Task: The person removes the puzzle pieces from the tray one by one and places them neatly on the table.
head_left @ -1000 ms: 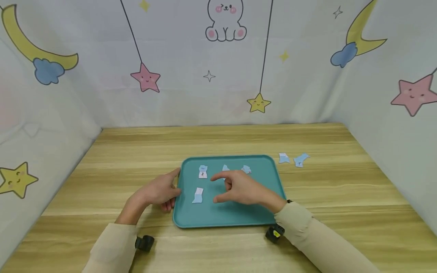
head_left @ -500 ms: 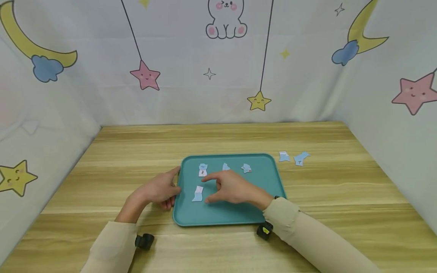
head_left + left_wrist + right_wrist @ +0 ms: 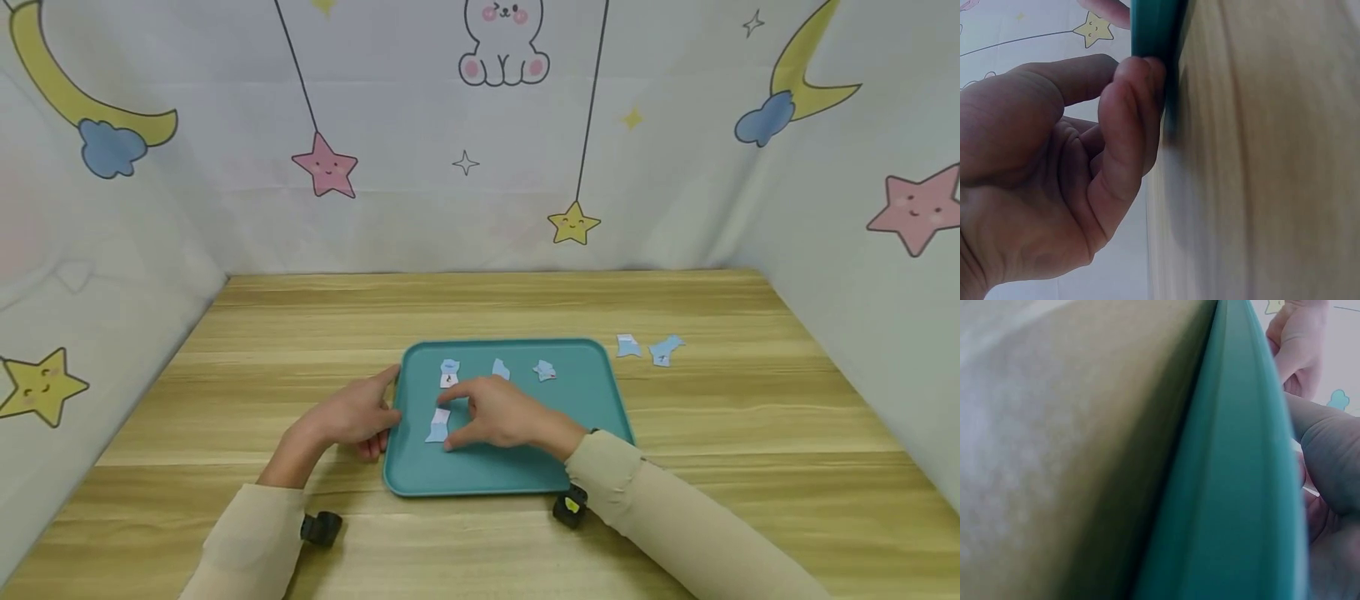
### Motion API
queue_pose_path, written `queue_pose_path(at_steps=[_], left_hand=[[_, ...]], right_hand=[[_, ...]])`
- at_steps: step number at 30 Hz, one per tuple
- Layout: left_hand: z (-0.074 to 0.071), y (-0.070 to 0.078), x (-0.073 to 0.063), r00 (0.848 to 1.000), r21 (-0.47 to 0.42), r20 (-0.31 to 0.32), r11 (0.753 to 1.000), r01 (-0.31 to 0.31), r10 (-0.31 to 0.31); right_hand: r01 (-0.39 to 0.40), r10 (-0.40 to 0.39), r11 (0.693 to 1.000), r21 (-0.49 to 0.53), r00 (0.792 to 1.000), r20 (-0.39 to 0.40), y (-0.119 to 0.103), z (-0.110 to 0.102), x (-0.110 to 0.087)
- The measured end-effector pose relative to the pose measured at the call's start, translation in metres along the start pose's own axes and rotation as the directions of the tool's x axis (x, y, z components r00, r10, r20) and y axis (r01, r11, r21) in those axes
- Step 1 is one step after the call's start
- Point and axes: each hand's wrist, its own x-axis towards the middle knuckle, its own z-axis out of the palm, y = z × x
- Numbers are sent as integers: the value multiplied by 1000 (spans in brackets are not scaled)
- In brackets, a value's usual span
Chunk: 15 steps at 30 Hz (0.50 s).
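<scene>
A teal tray (image 3: 510, 477) lies on the table with small blue-and-white paper pieces on it. My left hand (image 3: 351, 421) holds the tray's left rim, its thumb over the edge and other fingers curled against the side, as the left wrist view also shows. Above the tray, my right hand (image 3: 498, 414) has thumb and index finger spread apart at either end of the lower-left paper piece (image 3: 437, 426). Behind it sit a piece with a small dark figure (image 3: 449, 373), a partly covered piece (image 3: 501, 368) and a jagged piece (image 3: 545, 371).
Two more paper pieces, a squarish one (image 3: 628, 346) and an irregular one (image 3: 664, 351), lie on the wooden table (image 3: 750, 433) beyond the tray's right corner. A printed cloth (image 3: 405, 225) hangs behind the table and on both sides.
My right hand has moved left across the tray to the lower-left paper piece, thumb and index finger still spread. My left hand stays on the tray's rim.
</scene>
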Motion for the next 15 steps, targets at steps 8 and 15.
queue_pose_path(at_steps=[8, 15], left_hand=[[1, 1, 0, 1000, 2, -5, 1000, 6, -6], [1, 1, 0, 1000, -5, -12, 1000, 7, -7]], right_hand=[[15, -15, 999, -28, 1000, 1, 2, 3, 3], [25, -25, 999, -35, 1000, -2, 1, 3, 2]])
